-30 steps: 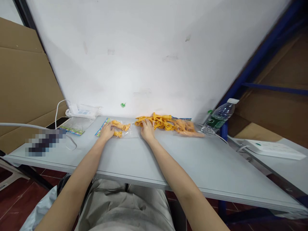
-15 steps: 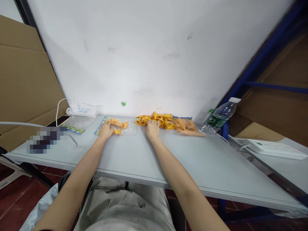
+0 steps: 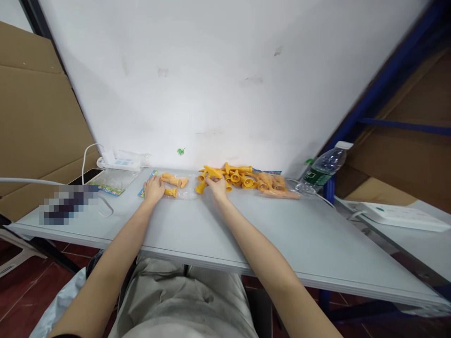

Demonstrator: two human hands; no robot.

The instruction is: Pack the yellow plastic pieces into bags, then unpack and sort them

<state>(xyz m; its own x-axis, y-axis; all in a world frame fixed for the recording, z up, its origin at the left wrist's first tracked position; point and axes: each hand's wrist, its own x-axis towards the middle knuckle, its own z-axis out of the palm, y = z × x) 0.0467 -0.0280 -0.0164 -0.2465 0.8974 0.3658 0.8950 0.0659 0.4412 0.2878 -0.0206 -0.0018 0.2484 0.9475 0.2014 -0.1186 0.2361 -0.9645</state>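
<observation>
My left hand [image 3: 152, 188] rests on a clear plastic bag [image 3: 178, 187] with a colourful header, and a few orange plastic toy pieces lie in it. Its fingers are curled onto the bag's left end. My right hand [image 3: 217, 185] pinches an orange toy piece [image 3: 202, 184] lifted from a loose heap of orange toy pieces [image 3: 236, 176] at the back of the grey table [image 3: 246, 230]. The piece hangs between the heap and the bag's mouth.
Filled bags of orange pieces [image 3: 273, 184] lie right of the heap, and beyond them a water bottle [image 3: 322, 170] lies tilted. A stack of blank bags [image 3: 112, 181], a white power strip [image 3: 120, 163] and a phone [image 3: 86, 176] are at the left. A white wall panel stands behind.
My right hand went into the heap, closed on an orange piece and drew it left toward the bag. My left hand stayed on the bag.
</observation>
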